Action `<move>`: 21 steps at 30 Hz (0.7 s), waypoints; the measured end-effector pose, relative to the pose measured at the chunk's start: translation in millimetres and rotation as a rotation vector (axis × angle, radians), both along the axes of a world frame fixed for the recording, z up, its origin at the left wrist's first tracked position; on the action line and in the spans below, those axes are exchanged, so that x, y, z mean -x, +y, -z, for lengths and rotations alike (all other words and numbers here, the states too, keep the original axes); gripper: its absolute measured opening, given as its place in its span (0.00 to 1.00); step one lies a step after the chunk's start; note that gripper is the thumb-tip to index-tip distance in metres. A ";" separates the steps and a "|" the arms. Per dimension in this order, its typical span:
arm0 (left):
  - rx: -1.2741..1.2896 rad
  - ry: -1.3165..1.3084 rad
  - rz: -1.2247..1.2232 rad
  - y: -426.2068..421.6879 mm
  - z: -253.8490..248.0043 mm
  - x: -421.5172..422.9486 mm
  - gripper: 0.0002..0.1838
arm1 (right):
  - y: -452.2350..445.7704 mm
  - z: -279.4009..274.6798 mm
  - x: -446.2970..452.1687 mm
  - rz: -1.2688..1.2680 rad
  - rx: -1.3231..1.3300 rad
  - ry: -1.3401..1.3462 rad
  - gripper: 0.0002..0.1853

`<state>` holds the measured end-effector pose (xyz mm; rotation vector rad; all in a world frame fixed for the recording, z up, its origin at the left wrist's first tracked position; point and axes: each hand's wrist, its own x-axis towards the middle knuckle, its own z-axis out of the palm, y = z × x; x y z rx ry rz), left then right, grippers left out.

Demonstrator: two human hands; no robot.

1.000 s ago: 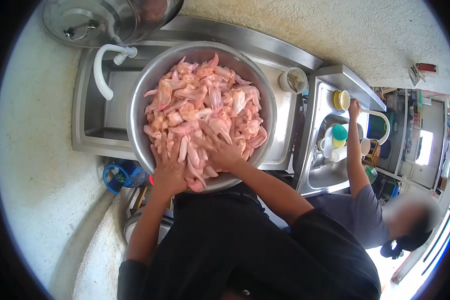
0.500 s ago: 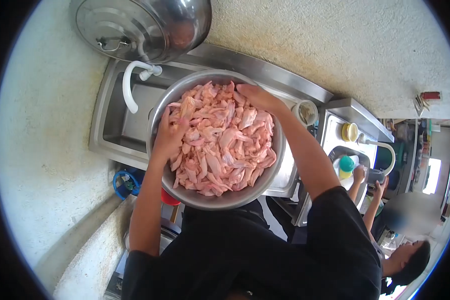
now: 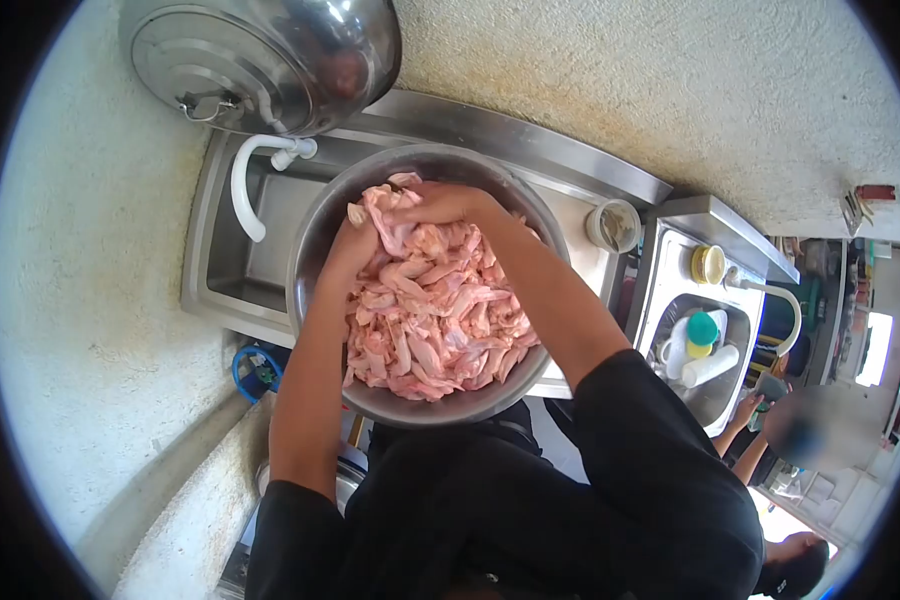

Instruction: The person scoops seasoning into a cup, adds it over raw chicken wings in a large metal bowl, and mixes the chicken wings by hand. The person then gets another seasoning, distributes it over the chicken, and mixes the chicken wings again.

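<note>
A large round metal bowl (image 3: 315, 215) is heaped with raw chicken wings (image 3: 430, 330). Both hands are sunk into the meat at the far side of the bowl. My left hand (image 3: 355, 248) closes around pieces from the left, its fingertips buried under them. From the right, my right hand (image 3: 442, 204) reaches across, fingers curled toward the left hand and partly covered by meat. Several wings are bunched up between the two hands, higher than the rest of the heap.
Left of the bowl is a steel sink (image 3: 282, 225) with a white faucet (image 3: 242, 190). Behind stands a big lidded metal pot (image 3: 360, 60). At the right are a white tub (image 3: 613, 226) and another sink (image 3: 715, 405) holding a green-topped bottle (image 3: 702, 328). A co-worker's hands (image 3: 745, 410) show beyond.
Both hands have left the sides of the heap, moved to the far part of the bowl and come together around wings. The co-worker has drawn back from the right sink.
</note>
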<state>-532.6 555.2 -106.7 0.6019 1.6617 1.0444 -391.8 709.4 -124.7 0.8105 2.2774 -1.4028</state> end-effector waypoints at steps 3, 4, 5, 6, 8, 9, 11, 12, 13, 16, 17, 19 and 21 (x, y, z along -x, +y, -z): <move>-0.255 0.391 0.133 -48.2 6.6 -23.6 0.29 | -37.8 -66.0 -36.9 0.006 0.042 0.029 0.55; -0.344 0.439 0.182 -64.8 -0.2 -33.0 0.29 | -57.3 -61.6 -51.3 0.005 -0.059 0.115 0.52; -0.439 0.368 0.244 -79.3 -18.8 -41.9 0.29 | -76.6 -58.7 -63.9 -0.001 -0.168 0.204 0.50; -0.505 0.597 0.390 -101.7 -4.2 -40.7 0.29 | -100.5 -67.5 -77.0 -0.070 -0.392 0.202 0.49; -0.503 0.881 0.606 -142.7 6.0 -42.3 0.32 | -148.8 -78.5 -100.2 -0.127 -0.674 0.176 0.49; -0.437 0.931 0.678 -161.1 -2.3 -46.9 0.33 | -171.4 -77.5 -109.5 -0.111 -0.730 0.153 0.50; -0.318 0.956 0.773 -179.9 -19.4 -56.3 0.35 | -215.2 -63.4 -128.7 -0.128 -0.793 0.142 0.50; -0.263 0.933 0.797 -183.9 -30.2 -62.4 0.36 | -227.5 -52.6 -134.9 -0.137 -0.822 0.138 0.50; -0.207 0.913 0.819 -189.2 -35.2 -65.3 0.38 | -230.9 -41.3 -135.8 -0.170 -0.802 0.062 0.50; -0.183 1.003 0.788 -200.1 -10.0 -78.0 0.39 | -232.2 -0.1 -125.4 -0.219 -0.857 -0.095 0.49; -0.183 1.052 0.763 -198.8 -7.7 -84.2 0.39 | -223.7 11.1 -120.7 -0.245 -0.820 -0.136 0.48; -0.216 1.064 0.818 -199.6 -8.9 -84.7 0.36 | -203.7 12.9 -105.3 -0.291 -0.756 -0.210 0.47; -0.262 1.027 0.927 -204.8 -12.2 -73.9 0.35 | -181.1 -50.0 -90.7 -0.249 -0.506 -0.160 0.39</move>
